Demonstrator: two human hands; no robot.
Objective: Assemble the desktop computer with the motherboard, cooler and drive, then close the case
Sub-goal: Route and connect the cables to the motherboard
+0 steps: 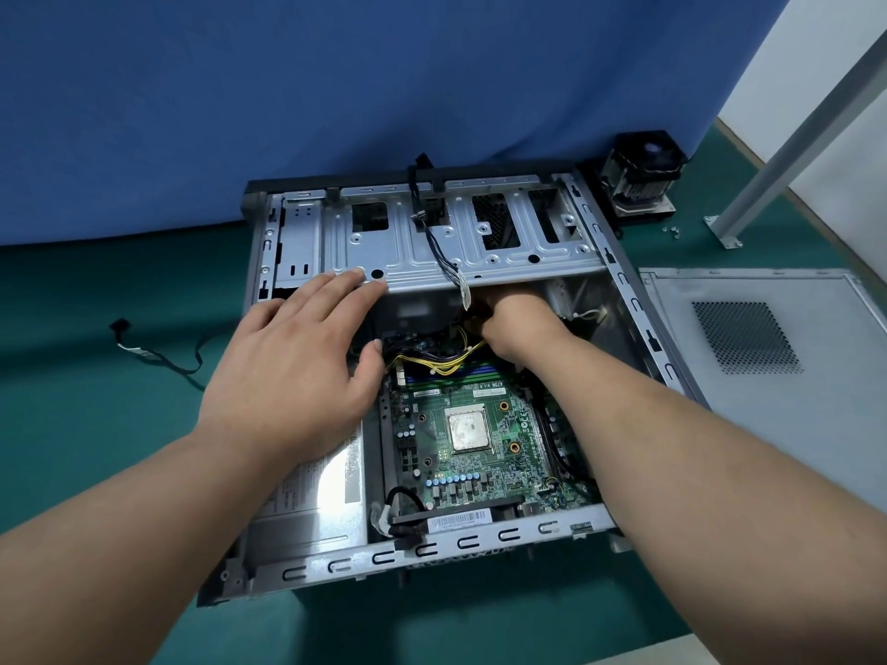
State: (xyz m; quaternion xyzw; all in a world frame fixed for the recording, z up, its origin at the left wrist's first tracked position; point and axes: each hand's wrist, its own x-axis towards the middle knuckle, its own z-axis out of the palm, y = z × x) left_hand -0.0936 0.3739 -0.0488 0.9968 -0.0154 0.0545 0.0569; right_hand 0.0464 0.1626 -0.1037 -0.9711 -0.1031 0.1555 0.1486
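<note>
An open desktop case lies on a green table. Inside it sits the green motherboard with a bare CPU at its middle. My left hand lies flat with straight fingers on the front edge of the metal drive cage. My right hand reaches under the cage, fingers curled at a bundle of yellow and black cables; its fingertips are hidden. The cooler stands outside the case at the back right. The case side panel lies flat to the right.
The power supply fills the case's left side. A loose black cable lies on the table at the left. A few small screws sit near the cooler. A blue curtain hangs behind, and a grey post stands at right.
</note>
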